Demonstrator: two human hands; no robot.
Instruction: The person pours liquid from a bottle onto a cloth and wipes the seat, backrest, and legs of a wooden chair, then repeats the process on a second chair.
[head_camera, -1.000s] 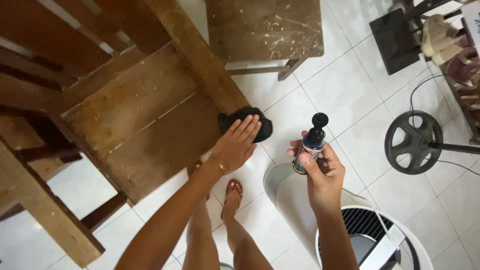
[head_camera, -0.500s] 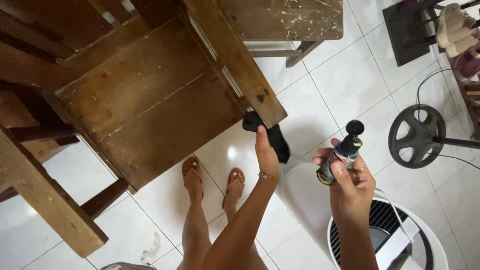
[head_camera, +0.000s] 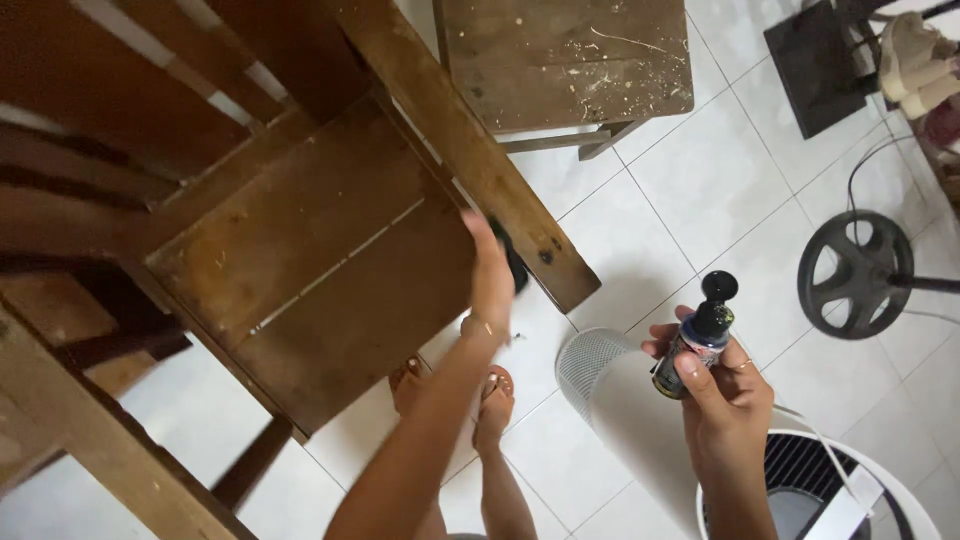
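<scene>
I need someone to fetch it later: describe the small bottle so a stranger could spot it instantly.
Start at the big brown wooden chair; to its right, above the white fan, the right hand holds the small bottle. It is dark, with a black round-knobbed cap, unlike anything nearby.

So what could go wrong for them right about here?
The small bottle in the right hand is tilted with its black cap flipped open, so liquid might drip onto the white tiled floor. The left hand presses a dark cloth against the rough chair arm; splinters seem possible.
</scene>
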